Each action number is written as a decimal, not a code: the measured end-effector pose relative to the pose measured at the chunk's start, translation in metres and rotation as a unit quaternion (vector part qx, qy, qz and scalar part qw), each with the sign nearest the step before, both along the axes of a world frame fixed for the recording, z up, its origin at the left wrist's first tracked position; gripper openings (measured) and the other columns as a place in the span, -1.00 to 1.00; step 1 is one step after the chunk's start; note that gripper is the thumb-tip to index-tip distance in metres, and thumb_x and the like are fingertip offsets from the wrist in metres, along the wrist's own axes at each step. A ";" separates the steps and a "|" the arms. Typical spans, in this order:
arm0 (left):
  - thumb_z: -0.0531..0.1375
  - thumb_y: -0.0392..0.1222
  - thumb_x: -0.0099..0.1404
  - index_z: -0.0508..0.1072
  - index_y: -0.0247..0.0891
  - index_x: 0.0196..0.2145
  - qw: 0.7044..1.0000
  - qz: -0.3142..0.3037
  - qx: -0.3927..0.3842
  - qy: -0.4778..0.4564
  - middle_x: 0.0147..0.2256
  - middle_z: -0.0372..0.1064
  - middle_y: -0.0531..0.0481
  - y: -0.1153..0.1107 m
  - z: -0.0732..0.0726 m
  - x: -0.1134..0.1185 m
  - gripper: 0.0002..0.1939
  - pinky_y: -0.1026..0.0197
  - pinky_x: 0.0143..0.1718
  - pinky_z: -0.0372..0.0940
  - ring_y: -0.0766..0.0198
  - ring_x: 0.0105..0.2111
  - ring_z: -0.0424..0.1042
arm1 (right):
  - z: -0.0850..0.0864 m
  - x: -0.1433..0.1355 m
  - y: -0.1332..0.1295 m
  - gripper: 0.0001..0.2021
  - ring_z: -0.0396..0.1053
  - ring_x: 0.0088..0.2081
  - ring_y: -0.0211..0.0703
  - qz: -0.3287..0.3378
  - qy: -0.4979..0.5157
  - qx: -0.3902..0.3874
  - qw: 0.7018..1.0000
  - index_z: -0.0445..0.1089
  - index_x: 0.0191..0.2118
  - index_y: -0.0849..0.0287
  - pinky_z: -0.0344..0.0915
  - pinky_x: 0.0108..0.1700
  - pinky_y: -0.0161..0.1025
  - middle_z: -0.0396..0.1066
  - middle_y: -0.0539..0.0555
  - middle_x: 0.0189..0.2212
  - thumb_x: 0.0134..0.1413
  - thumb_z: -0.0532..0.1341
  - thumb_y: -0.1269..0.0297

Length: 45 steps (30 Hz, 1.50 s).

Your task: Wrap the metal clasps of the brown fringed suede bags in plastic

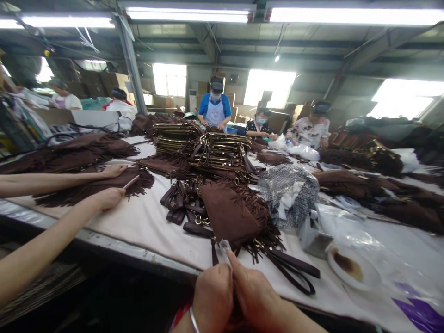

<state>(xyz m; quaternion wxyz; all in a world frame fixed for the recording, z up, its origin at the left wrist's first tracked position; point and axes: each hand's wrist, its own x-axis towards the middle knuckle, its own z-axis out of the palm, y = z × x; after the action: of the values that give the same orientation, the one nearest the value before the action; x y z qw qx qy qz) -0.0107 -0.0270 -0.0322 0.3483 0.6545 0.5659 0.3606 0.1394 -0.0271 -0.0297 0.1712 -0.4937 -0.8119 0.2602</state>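
Note:
At the near table edge, my left hand [214, 289], with a silver bangle on its wrist, is closed in a fist pressed against my right hand [255, 289]. From between the hands pokes a crumpled piece of clear plastic [225, 245], with my right fingers closed along it. What else lies inside the fists is hidden. Just beyond, a dark brown fringed suede bag [229, 215] lies flat, its wrist strap [294, 266] trailing right. Beside it sit a heap of brown straps with gold clasps [183, 203] and a pile of gold-zippered bags [218, 150].
At left, a co-worker's hands [110, 196] hold a slim pinkish stick over another fringed bag [93, 187]. A grey metal block [314, 236], a stained white dish [354, 268], bubble wrap [287, 194] and plastic sheeting [385, 245] lie right. Several people work across the table.

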 end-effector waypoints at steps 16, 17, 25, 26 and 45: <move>0.12 -0.15 0.22 0.46 -0.32 -0.14 0.990 0.128 -0.041 -0.035 -0.15 0.50 -0.22 0.061 0.012 -0.025 -0.70 0.09 -0.02 0.30 0.07 -0.09 0.45 | -0.004 0.008 -0.002 -0.26 0.21 -0.56 -0.28 -0.193 0.402 -0.238 0.863 -0.09 0.30 0.36 0.16 -0.47 -0.32 0.34 -0.08 -0.56 0.08 0.14 0.16; 0.14 -0.14 0.19 0.47 -0.34 -0.16 0.988 0.132 -0.071 -0.047 -0.15 0.50 -0.24 0.071 0.011 -0.027 -0.70 0.07 -0.02 0.29 0.05 -0.07 0.44 | -0.003 0.009 -0.002 -0.29 0.22 -0.55 -0.27 -0.201 0.396 -0.241 0.863 -0.04 0.28 0.37 0.17 -0.46 -0.31 0.35 -0.07 -0.56 0.08 0.15 0.14; 0.17 0.23 0.12 0.45 -0.32 -0.48 0.960 0.026 -0.246 -0.132 -0.52 0.47 -0.10 0.074 0.018 -0.010 -0.52 0.19 -0.51 0.30 0.17 -0.51 0.44 | -0.003 0.043 0.005 -0.55 0.45 -0.27 -0.04 -0.221 0.106 -0.056 0.968 0.27 0.15 0.28 0.29 -0.20 -0.18 0.51 0.14 -0.35 0.15 0.08 0.30; 0.20 0.26 0.09 0.43 -0.31 -0.48 0.949 0.013 -0.273 -0.154 -0.53 0.46 -0.08 0.072 0.020 -0.010 -0.50 0.21 -0.53 0.28 0.21 -0.54 0.42 | -0.003 0.048 0.005 -0.56 0.46 -0.21 0.00 -0.217 0.056 -0.026 0.974 0.28 0.15 0.27 0.29 -0.14 -0.15 0.52 0.19 -0.27 0.15 0.07 0.33; 0.28 0.30 -0.07 0.33 -0.24 -0.60 0.976 -0.006 -0.208 -0.056 -0.60 0.31 0.05 0.043 0.002 0.041 -0.49 0.22 -0.44 0.17 0.23 -0.50 0.28 | -0.008 0.005 -0.005 -0.71 0.36 -0.50 -0.26 -0.149 0.354 -0.311 0.869 0.51 -0.26 0.28 0.23 -0.46 -0.38 0.46 0.06 -0.49 0.02 0.15 0.20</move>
<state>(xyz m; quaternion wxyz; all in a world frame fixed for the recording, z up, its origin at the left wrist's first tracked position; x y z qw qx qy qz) 0.0305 0.0157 -0.0304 0.5105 0.5500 0.6038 0.2689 0.1447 -0.0322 -0.0382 0.3218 -0.5117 -0.4905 0.6278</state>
